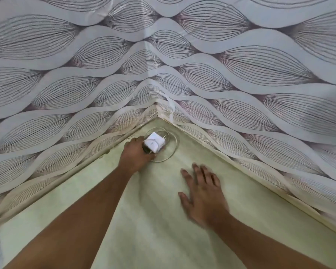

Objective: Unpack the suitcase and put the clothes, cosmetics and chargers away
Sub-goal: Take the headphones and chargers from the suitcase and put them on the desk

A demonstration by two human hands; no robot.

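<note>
The right hand (202,199) lies flat with straight fingers on the pale green shelf (163,239), holding nothing. Up at eleven o'clock from it, the left hand (137,154) grips the white charger (153,143) and its looped cable (171,150) in the far corner. The charger looks small, hard and light; hold its blocky body. The cable is floppy. Leaf-pattern walls (241,74) meet behind.
</note>
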